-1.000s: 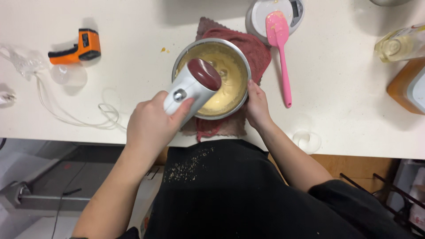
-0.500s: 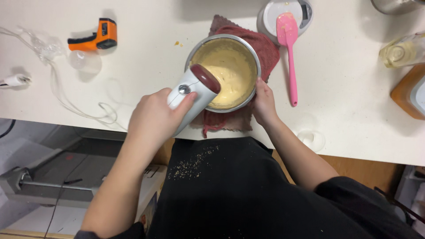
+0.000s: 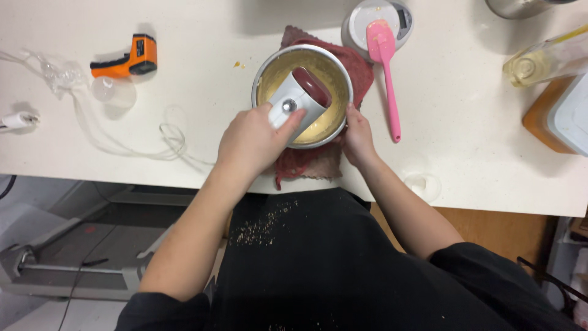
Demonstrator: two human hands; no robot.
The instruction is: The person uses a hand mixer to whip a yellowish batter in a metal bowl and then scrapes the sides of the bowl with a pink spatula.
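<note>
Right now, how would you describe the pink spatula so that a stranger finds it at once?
On the white counter, look right of the metal bowl. The spatula lies there, its blade on a round scale. Nothing else is bright pink.

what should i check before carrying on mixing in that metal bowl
1. Left hand has a full grip on the hand mixer: ok.
2. Right hand steadies the metal bowl at its rim: ok.
3. Red cloth lies under the bowl: ok.
4. White cord trails loose across the counter, away from the bowl: ok.
5. Pink spatula lies beside the bowl, apart from it: ok.
6. Beaters fully sunk in the batter: cannot tell, the mixer body hides them.
</note>
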